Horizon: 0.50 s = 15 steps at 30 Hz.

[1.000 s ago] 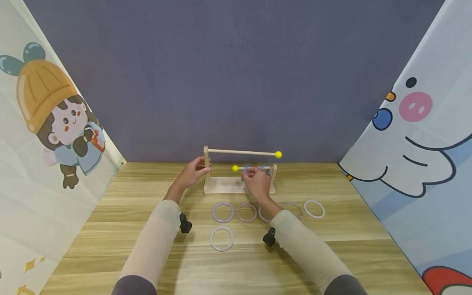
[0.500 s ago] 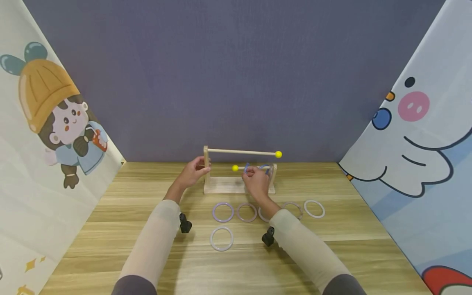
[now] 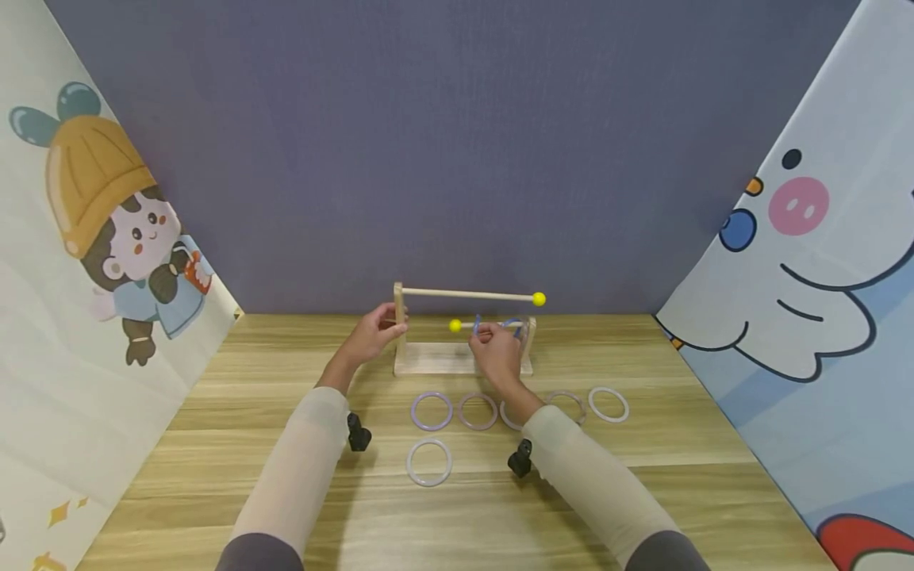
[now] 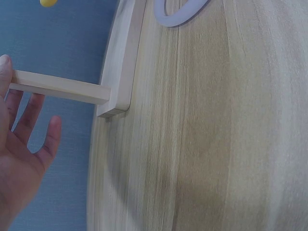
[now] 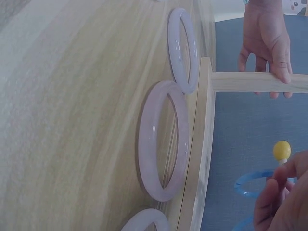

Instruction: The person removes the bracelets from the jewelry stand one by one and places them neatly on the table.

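Left hand (image 3: 371,335) grips while right hand (image 3: 497,350) pinches.

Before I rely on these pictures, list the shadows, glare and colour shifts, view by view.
Head: soft shadows on the table along the inner sides of both sleeves; left wrist: a faint, blurry-edged shadow near the foot of the wooden stand; right wrist: small glints on the pink ring, and a backdrop bluer than in the head view.
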Available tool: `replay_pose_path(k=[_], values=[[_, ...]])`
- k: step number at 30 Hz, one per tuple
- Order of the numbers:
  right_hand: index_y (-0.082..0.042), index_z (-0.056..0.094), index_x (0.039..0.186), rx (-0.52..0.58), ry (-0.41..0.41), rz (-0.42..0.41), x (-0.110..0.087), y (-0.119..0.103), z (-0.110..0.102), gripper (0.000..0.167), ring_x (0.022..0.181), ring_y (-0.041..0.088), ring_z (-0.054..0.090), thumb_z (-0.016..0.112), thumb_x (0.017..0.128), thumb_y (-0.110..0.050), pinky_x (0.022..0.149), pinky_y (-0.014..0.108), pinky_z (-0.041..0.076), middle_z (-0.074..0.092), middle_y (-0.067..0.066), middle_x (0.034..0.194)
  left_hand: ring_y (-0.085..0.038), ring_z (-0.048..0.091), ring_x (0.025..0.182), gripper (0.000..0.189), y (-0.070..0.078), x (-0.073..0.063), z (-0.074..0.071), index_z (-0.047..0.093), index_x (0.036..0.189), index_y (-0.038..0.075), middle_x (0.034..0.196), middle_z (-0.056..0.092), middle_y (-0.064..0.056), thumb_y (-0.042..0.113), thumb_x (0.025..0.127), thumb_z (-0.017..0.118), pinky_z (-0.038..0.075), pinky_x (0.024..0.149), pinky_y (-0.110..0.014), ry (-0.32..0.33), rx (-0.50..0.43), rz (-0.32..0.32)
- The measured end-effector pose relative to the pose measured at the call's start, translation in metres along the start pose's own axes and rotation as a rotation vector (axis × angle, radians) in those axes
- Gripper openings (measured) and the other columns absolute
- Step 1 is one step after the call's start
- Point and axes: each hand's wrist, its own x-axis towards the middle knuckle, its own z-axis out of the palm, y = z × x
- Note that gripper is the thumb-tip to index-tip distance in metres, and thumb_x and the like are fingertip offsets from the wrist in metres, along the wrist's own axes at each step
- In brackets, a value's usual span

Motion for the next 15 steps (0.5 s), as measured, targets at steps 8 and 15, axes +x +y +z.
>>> replay_pose_path(k=[8,15], values=[[-0.012,0.077,0.106,0.000,0.007,-0.007,0.0045,0.0070,-0.0012,0.021,0.079,0.022,0.077,0.070,0.087,-0.017,0.076,0.038,0.060,0.080,0.004,0.092,-0.045,0.061,0.120,0.038,0.0007,0.0034,0.0058,0.052,0.136,-0.007,0.129,0.059,-0.032,0.009,0.103,0.060,0.052,0.101,-0.052,0.009,0.008,0.006],[-0.013,0.077,0.104,-0.012,0.023,-0.026,0.0060,0.0061,-0.0017,0.020,0.078,0.023,0.076,0.070,0.086,-0.018,0.076,0.039,0.059,0.080,0.003,0.091,-0.045,0.061,0.119,0.037,-0.0018,0.0052,0.0065,0.052,0.135,-0.008,0.130,0.059,-0.033,0.007,0.102,0.060,0.053,0.100,-0.050,0.011,0.007,0.009]])
